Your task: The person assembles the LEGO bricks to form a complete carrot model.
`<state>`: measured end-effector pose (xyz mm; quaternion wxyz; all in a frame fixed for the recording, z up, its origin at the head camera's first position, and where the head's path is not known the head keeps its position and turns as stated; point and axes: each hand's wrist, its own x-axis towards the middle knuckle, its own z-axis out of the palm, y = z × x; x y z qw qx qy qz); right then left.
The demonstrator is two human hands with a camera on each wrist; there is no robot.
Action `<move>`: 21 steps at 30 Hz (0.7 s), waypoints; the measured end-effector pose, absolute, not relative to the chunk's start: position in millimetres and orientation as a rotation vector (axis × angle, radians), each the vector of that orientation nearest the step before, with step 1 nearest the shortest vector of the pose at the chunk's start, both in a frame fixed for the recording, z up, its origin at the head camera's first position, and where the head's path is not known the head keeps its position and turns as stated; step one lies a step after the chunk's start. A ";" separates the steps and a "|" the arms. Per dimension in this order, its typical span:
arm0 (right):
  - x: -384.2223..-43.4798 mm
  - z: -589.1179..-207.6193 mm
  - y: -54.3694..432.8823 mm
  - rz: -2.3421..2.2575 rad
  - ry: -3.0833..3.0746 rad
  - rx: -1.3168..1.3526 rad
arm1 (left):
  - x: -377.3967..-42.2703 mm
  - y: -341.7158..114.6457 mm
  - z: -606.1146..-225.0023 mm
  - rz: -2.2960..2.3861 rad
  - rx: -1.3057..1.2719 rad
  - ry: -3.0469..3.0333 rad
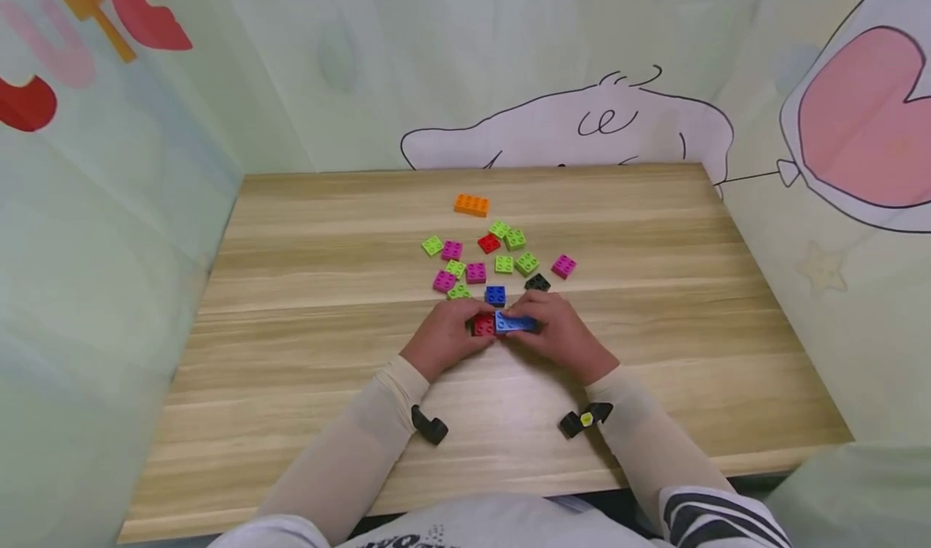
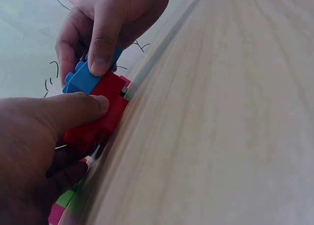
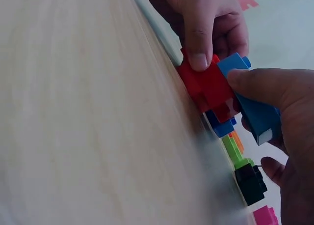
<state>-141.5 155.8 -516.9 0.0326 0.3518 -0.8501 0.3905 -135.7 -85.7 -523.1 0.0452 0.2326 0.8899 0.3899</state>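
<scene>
Near the front middle of the table, the left hand (image 1: 445, 336) grips a stack of red bricks (image 1: 483, 326) between thumb and fingers. Opposite it, the right hand (image 1: 563, 334) pinches a long light blue brick (image 1: 515, 322), its thumb on the near side. In the right wrist view the light blue brick (image 3: 257, 114) meets the top of the red bricks (image 3: 213, 90) and juts out past their right end. Whether its studs are fully pressed together cannot be told. Just behind the hands lies a small dark blue brick (image 1: 495, 295).
Several loose bricks lie beyond the hands: lime ones (image 1: 504, 264), magenta ones (image 1: 476, 273), a red one (image 1: 489, 243) and a black one (image 1: 537, 282). Farther back is a long orange brick (image 1: 471, 204). Fabric walls (image 1: 327, 87) stand around the wooden table (image 1: 313, 386).
</scene>
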 end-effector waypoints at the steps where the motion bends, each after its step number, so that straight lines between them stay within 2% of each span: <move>1: -141.1 -517.2 155.3 1.204 -2.621 1.077 | -135.9 -85.5 -523.5 1.189 0.703 2.715; 8: -142.0 -521.4 153.1 1.147 -2.578 1.092 | -138.4 -85.7 -519.6 1.177 0.788 2.734; 12: -143.1 -522.2 155.4 1.156 -2.579 1.079 | -151.6 -92.7 -508.4 1.282 0.889 2.798; 15: -144.3 -524.5 156.3 1.167 -2.584 1.086 | -177.0 -101.4 -498.5 1.292 0.881 2.886; 21: -143.9 -528.5 154.9 1.193 -2.566 1.117 | -254.6 -114.1 -498.2 1.036 0.628 2.989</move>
